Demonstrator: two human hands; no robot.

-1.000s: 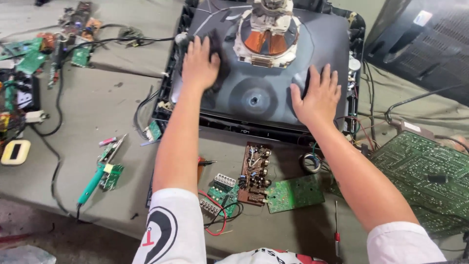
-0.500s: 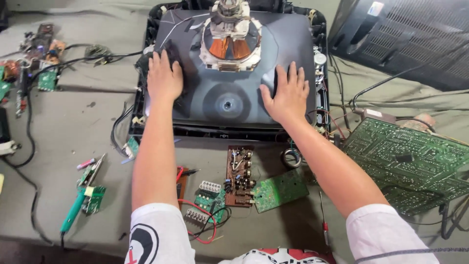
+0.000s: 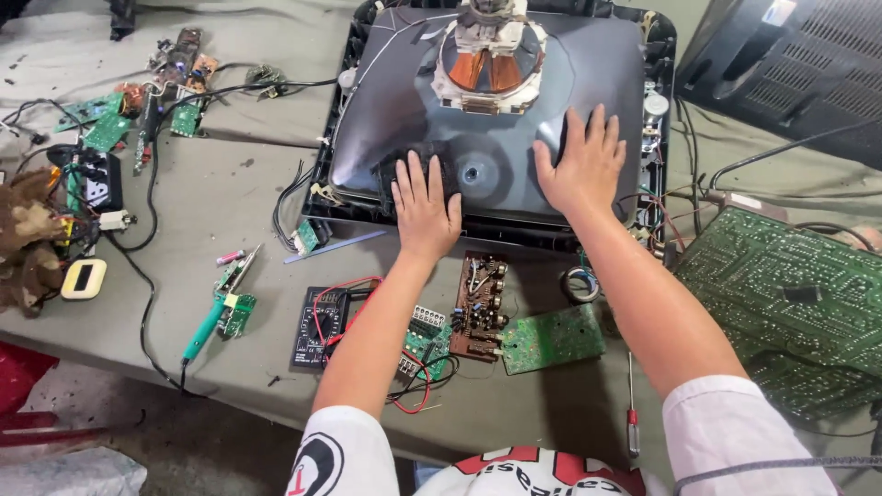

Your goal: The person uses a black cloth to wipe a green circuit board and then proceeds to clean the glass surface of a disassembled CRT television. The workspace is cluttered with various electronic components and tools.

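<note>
A dark grey picture tube (image 3: 542, 83) lies face down in a black frame (image 3: 342, 184) on the workbench, with a copper-wound yoke (image 3: 490, 55) on its neck. My left hand (image 3: 424, 209) lies flat on the tube's near edge, fingers spread, beside a round anode port (image 3: 476, 173). My right hand (image 3: 581, 165) presses flat on the tube's near right side, fingers apart. Neither hand holds anything.
Near me lie a brown circuit board (image 3: 480, 308), a small green board (image 3: 551, 338), a black multimeter (image 3: 319, 326) with red leads and a screwdriver (image 3: 631, 413). A green-handled soldering iron (image 3: 213, 317) lies left. A large green board (image 3: 795, 308) and a black casing (image 3: 790, 64) sit right.
My left hand has slid from the tube's far left side toward the middle of its near edge. My right hand stays on the tube's right side.
</note>
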